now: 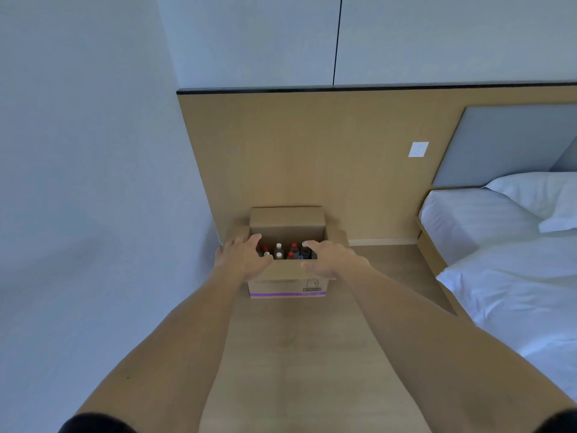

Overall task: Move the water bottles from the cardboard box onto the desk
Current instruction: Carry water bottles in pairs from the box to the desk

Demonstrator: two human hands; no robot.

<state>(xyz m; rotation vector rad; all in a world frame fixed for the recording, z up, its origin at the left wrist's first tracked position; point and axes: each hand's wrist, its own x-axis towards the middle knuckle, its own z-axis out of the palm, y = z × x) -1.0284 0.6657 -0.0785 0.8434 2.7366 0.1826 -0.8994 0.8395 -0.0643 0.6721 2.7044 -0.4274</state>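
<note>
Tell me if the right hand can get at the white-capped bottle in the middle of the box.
Probably yes. The cardboard box is open on top, the white-capped bottle stands upright and uncovered, and the right hand hovers open at the box's right edge.

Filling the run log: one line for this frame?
stage: reach | left hand: open, at cardboard box | right hand: open, over bottles | bottles: in box | desk: unseen

This is a bedroom. A bed (pixel 512 276) with white sheets and a pillow (pixel 537 195) stands on the right, with a grey headboard (pixel 505 142), a wooden wall panel (pixel 312 157) and a wall socket (pixel 418 149).
</note>
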